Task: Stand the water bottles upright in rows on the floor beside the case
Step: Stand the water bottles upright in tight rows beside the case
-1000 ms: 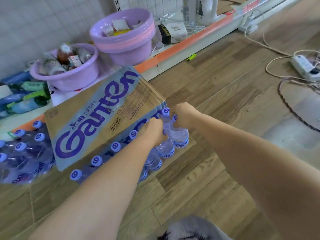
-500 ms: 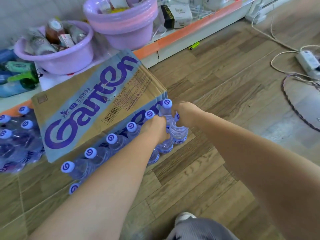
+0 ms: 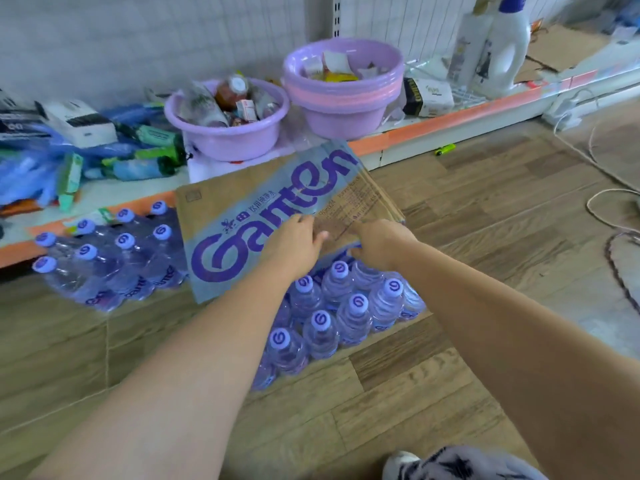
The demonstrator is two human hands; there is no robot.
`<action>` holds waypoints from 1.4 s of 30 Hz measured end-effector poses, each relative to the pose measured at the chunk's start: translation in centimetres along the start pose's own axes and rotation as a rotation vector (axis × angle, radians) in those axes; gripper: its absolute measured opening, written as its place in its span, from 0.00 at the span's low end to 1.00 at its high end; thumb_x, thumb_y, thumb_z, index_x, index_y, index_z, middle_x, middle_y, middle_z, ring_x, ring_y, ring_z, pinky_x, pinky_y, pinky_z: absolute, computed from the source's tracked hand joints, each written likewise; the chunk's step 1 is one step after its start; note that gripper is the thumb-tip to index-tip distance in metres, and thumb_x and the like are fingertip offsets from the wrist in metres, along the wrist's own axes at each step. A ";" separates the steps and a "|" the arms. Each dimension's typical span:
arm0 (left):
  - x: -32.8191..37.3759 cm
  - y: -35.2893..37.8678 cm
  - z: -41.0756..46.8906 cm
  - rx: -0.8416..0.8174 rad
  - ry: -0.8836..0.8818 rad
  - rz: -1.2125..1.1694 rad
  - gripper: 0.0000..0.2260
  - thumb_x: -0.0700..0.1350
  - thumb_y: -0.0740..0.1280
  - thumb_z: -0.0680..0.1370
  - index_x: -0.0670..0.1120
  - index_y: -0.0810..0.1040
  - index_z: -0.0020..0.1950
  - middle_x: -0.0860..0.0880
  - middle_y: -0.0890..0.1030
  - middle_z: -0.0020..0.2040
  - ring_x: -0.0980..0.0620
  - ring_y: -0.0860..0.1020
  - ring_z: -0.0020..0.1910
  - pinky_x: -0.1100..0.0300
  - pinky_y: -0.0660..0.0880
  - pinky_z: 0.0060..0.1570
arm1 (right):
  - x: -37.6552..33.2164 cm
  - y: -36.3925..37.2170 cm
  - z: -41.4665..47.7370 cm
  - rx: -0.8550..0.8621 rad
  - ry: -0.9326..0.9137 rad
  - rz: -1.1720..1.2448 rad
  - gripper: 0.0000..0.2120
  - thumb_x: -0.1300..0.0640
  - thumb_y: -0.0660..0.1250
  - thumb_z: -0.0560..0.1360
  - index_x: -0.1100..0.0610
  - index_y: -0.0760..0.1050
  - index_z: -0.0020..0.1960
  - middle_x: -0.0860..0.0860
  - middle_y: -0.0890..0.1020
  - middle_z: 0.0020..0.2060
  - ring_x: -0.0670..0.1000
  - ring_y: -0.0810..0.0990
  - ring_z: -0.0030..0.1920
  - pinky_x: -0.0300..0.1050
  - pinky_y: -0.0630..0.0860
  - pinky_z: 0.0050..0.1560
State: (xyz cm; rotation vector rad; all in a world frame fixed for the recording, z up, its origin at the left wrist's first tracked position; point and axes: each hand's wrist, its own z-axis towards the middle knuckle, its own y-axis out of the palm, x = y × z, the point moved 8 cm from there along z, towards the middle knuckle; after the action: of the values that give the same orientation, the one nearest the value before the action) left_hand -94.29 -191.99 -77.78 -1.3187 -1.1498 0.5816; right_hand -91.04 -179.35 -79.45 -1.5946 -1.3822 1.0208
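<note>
Floor (image 3: 450, 393) here is wood-look planks, and it runs back to a low shelf (image 3: 433, 133) with an orange strip along its front, white grid panel wall behind it. The case (image 3: 242, 220) is a brown and blue cardboard one, sitting tilted at the far edge of the floor, right up against that shelf.

The water bottles (image 3: 353, 317) stand upright in rows on the floor just in front of the case, purple caps up, touching each other. A second bunch of bottles (image 3: 114, 258) sits to the left of the case, against the shelf front.

Both arms reach over the front rows. The left hand (image 3: 294, 244) lies on the case's printed face, can't tell if it's actually gripping. The right hand (image 3: 377, 240) has its fingers curled round the case's near edge, just above the bottle caps.

On the shelf: two purple basins (image 3: 228, 133) full of odds and ends, a white detergent jug (image 3: 505, 53) further right, and a heap of blue packets (image 3: 34, 174) on the left. There's a green lighter (image 3: 445, 149) on the floor by the shelf front, and loose cables (image 3: 602, 202) trailing along the floor's right edge. A shoe (image 3: 398, 462) pokes in at the bottom.
</note>
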 end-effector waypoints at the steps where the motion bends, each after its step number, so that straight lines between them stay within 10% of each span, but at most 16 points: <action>1: -2.2 -1.0 -0.4 0.019 -0.031 -0.009 0.23 0.52 0.54 0.82 0.41 0.61 0.74 0.42 0.64 0.74 0.43 0.64 0.72 0.50 0.66 0.67 | -2.1 -0.5 0.5 -0.004 -0.015 0.008 0.23 0.49 0.59 0.78 0.57 0.64 0.71 0.57 0.72 0.67 0.60 0.74 0.65 0.52 0.73 0.58; 7: -15.8 -4.2 -3.4 -0.030 -0.193 0.089 0.28 0.54 0.49 0.83 0.40 0.48 0.78 0.43 0.49 0.79 0.45 0.49 0.78 0.50 0.49 0.76 | -16.4 -1.6 3.8 -0.045 -0.205 0.003 0.34 0.44 0.55 0.80 0.58 0.45 0.79 0.51 0.47 0.79 0.52 0.47 0.79 0.52 0.54 0.76; 22: -36.0 -4.6 -2.3 -0.072 -0.267 0.077 0.26 0.49 0.50 0.83 0.42 0.45 0.78 0.46 0.45 0.79 0.47 0.46 0.79 0.51 0.46 0.77 | -35.6 1.2 14.2 -0.095 -0.344 -0.085 0.33 0.48 0.55 0.81 0.61 0.45 0.78 0.55 0.46 0.78 0.53 0.45 0.79 0.50 0.49 0.78; 28: -37.8 -3.1 -0.4 -0.095 -0.203 0.052 0.24 0.40 0.60 0.79 0.41 0.60 0.75 0.42 0.59 0.75 0.40 0.69 0.69 0.45 0.72 0.58 | -36.9 3.7 16.9 -0.138 -0.305 -0.109 0.33 0.52 0.58 0.80 0.61 0.46 0.78 0.57 0.49 0.78 0.58 0.55 0.77 0.54 0.62 0.73; 33: -38.1 -3.3 0.5 -0.057 -0.261 0.092 0.21 0.32 0.61 0.75 0.41 0.64 0.68 0.37 0.68 0.63 0.36 0.70 0.61 0.48 0.71 0.49 | -37.3 4.3 18.0 -0.051 -0.241 -0.081 0.20 0.61 0.63 0.77 0.59 0.63 0.67 0.59 0.58 0.69 0.61 0.75 0.47 0.47 0.71 0.45; 42: -37.1 -3.3 -1.3 -0.096 -0.311 0.176 0.19 0.31 0.62 0.76 0.37 0.66 0.67 0.38 0.66 0.65 0.37 0.74 0.60 0.48 0.73 0.51 | -37.8 3.6 16.3 0.033 -0.210 0.009 0.12 0.65 0.60 0.76 0.61 0.70 0.60 0.61 0.67 0.62 0.64 0.75 0.56 0.50 0.74 0.53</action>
State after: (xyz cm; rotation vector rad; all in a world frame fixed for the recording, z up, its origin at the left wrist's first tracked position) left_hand -108.05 -225.56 -86.11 -1.4558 -1.3338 0.8933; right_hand -108.13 -216.47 -85.80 -1.5044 -1.4893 1.2396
